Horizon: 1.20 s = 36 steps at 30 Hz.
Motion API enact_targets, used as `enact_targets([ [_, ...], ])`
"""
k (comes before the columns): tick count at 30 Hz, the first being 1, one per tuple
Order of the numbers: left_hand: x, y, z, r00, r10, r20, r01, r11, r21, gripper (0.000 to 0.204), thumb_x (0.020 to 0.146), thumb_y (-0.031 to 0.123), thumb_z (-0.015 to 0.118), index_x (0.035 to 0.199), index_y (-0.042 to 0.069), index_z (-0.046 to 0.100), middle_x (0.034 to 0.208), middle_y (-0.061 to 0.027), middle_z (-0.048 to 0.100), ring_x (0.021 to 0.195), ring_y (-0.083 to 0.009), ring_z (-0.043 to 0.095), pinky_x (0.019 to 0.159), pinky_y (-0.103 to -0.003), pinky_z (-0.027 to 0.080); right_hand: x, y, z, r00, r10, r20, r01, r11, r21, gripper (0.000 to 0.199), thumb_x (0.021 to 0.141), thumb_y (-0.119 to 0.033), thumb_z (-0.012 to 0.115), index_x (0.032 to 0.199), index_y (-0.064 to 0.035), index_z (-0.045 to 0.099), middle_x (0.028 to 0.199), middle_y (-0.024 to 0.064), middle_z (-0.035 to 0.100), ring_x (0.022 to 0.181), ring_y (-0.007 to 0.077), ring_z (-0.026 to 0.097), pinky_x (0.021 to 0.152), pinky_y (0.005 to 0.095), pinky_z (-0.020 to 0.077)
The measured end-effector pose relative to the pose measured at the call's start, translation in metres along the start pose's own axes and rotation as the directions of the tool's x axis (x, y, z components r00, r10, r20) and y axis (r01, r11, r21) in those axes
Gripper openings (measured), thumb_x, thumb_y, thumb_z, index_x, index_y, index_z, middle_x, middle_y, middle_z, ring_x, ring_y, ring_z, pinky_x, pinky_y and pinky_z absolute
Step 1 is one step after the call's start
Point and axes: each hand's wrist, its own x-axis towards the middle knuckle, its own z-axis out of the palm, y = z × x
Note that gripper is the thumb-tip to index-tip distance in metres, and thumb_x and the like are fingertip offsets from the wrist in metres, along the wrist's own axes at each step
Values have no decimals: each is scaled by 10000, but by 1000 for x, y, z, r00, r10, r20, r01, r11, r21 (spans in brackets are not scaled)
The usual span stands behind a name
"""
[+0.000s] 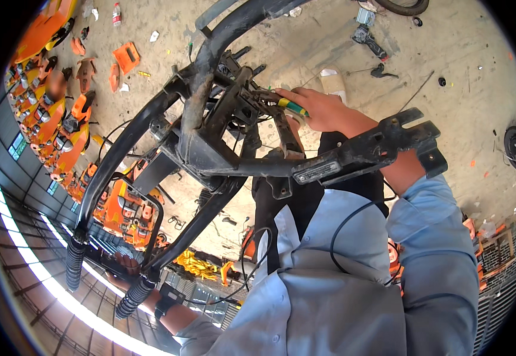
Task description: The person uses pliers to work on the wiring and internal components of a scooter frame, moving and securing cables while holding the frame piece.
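A black tubular metal vehicle frame [225, 160] fills the middle of the view, tilted, with brackets and coil springs [133, 296] at its lower left. My right hand [326, 110] is closed on pliers with a green and yellow handle [293, 107]. Their metal end reaches in among the brackets at the frame's centre, where its tip is hard to make out. Far to the left, my left hand [126, 264] is partly hidden behind the frame's lower bars. Its fingers curl round a dark bar of the frame. Thin black cables hang in front of my shirt.
Many orange vehicle parts [71, 142] lie crowded along the left, and a person is among them. A power tool [368, 41] lies on the concrete floor at the upper right. A tire [403, 6] shows at the top edge. Yellow material [195, 265] lies below the frame.
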Motion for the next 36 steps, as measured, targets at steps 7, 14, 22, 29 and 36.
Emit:
enact_targets([
  [7, -14, 4, 59, 998, 13, 54, -9, 997, -78, 493, 834, 602, 511, 839, 111, 473, 531, 1, 369, 386, -131, 324, 354, -300, 285, -15, -36, -38, 940, 227, 254, -233, 973, -7, 660, 932, -231, 507, 1520, -359, 237, 1280, 98, 607, 1100, 304, 625, 887, 516, 436],
  [14, -39, 10, 137, 989, 90, -117, -112, 974, -197, 384, 928, 444, 432, 853, 71, 481, 555, -5, 356, 384, -104, 286, 337, -247, 267, -3, -47, -52, 905, 272, 327, -342, 923, 178, 815, 760, 6, 527, 1503, -249, 312, 1083, 167, 667, 957, 366, 645, 756, 383, 474],
  [22, -17, 12, 76, 981, 78, 178, -49, 986, -157, 450, 900, 496, 478, 846, 50, 456, 603, 5, 338, 419, -93, 246, 369, -251, 213, -15, -44, -44, 972, 196, 131, -215, 963, 161, 715, 803, -18, 549, 1470, -191, 357, 1100, 214, 650, 971, 404, 634, 775, 439, 485],
  [29, -14, 13, 74, 956, 66, 285, -8, 980, -199, 487, 863, 524, 554, 915, 52, 447, 627, -16, 381, 471, -109, 356, 377, -235, 325, -14, -31, -49, 963, 224, 148, -234, 971, 55, 632, 776, -49, 555, 1392, -96, 423, 960, 254, 660, 864, 436, 635, 730, 493, 482],
  [36, -24, 14, 100, 961, 154, 230, -100, 968, -232, 419, 917, 449, 485, 997, 38, 460, 702, -37, 437, 451, -105, 359, 369, -241, 343, -19, -30, -46, 963, 253, 89, -261, 961, 88, 702, 768, 1, 525, 1445, -68, 352, 940, 297, 641, 870, 454, 625, 745, 489, 483],
])
